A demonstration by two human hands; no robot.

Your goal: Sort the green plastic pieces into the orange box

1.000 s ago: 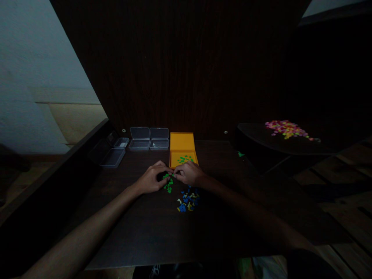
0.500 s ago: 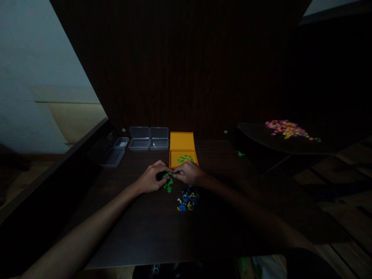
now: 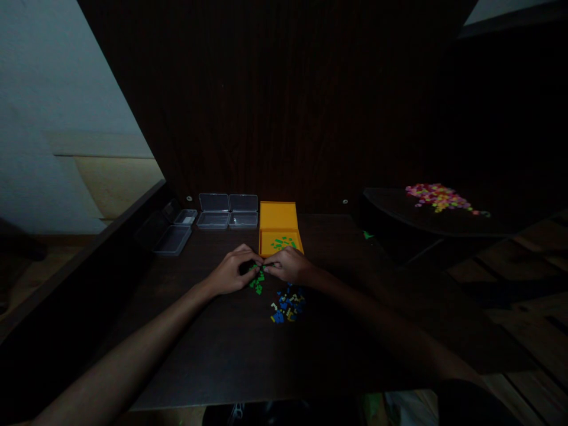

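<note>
My left hand (image 3: 233, 271) and my right hand (image 3: 289, 264) meet over a small heap of green pieces (image 3: 256, 283) on the dark table (image 3: 213, 349). Both hands have their fingers curled, with the fingertips pinched together at the green pieces. What each pinch holds is too small and dark to name. Just behind the hands stands an open orange box (image 3: 278, 226) with several green pieces inside. A pile of blue, yellow and white pieces (image 3: 286, 306) lies in front of my right hand.
Clear plastic cases (image 3: 227, 212) stand open at the back, two more (image 3: 173, 235) at the left edge. A raised dark shelf (image 3: 399, 213) on the right carries a heap of pink and yellow pieces (image 3: 437, 197). One stray green piece (image 3: 367, 235) lies near it.
</note>
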